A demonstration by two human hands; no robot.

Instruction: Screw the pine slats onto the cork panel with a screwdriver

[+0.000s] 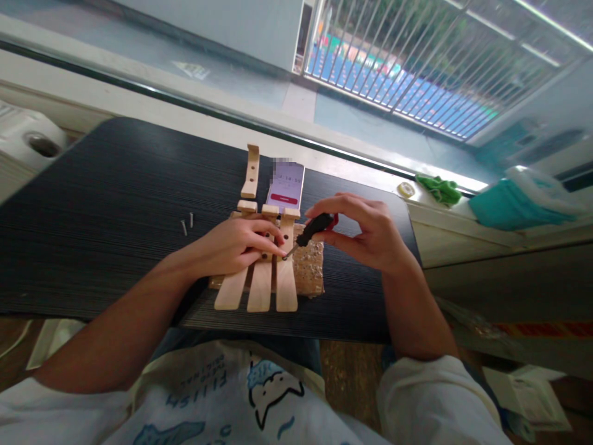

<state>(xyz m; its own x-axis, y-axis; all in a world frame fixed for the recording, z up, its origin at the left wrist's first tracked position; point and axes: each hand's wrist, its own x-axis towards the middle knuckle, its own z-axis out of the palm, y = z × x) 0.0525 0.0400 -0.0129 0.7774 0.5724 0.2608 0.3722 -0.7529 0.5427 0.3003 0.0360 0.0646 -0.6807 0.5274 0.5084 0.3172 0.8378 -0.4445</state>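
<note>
My right hand (365, 232) grips a black and red screwdriver (315, 228) between thumb and fingers. Its tip meets a hole in the rightmost wooden slat (287, 287). Across the slats lies my left hand (238, 244), fingers stretched out, with a fingertip beside the screwdriver tip. A middle slat (260, 287) and a left slat (231, 290) sit alongside, partly covered by the left hand. Under them is a block wrapped in shiny tape (309, 269). A short curved wooden piece with two holes (251, 172) lies beyond the slats.
Two screws (184, 227) rest on the dark table (115, 204) to the left. A lit phone (286, 185) lies behind the slats. On the sill at right are a tape roll (406, 189), a green cloth (439, 189) and a teal container (514, 207).
</note>
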